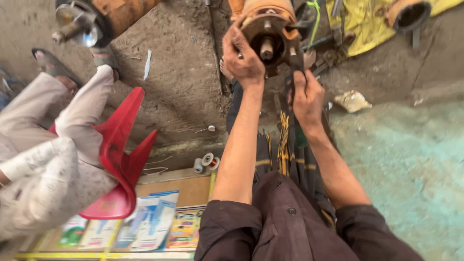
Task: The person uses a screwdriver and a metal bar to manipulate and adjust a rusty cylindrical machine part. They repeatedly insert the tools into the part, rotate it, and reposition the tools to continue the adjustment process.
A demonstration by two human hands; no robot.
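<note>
Our left hand (244, 58) clamps the orange motor housing's (268, 24) rim; right hand (305, 96) fingers pinch a dark tool (296, 60); bare floor (411, 159) lies rightward.

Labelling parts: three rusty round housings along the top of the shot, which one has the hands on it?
The middle housing, with the shaft stub showing in its open face. The left hand grips its rim; the right hand holds a dark tool against it. The others sit untouched.

The round metal motor housing (268, 29) is rusty orange-brown with a dark centre, and the plastic chair (121, 159) is bright red. Crumpled sheet (360, 19) up top is yellow, the floor (411, 159) goes pale green over grey, and the hanging cloth (285, 150) is dark with yellow stripes.
</note>
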